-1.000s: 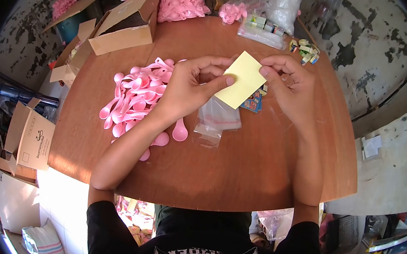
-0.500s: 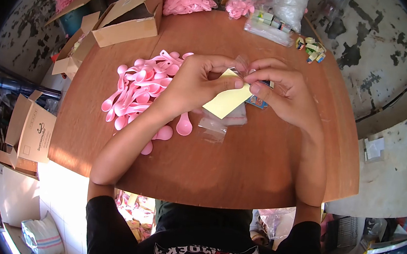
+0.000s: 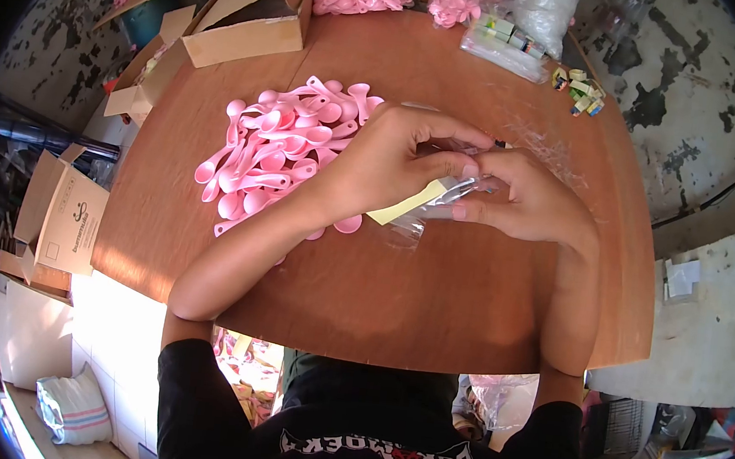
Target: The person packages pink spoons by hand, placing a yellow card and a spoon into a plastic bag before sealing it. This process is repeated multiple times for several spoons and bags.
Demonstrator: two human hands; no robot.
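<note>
My left fingers pinch card, right fingers pinch clear bag; likely light, flimsy, slippery; best held by edges.

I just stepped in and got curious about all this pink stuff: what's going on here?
A person is working with two bare hands over a wooden table. The left hand pinches a yellow slip, while the right hand holds clear plastic against it. The fingers hide whether the slip is inside the plastic. A loose heap of pink spoons lies on the table beside the left forearm.
</note>
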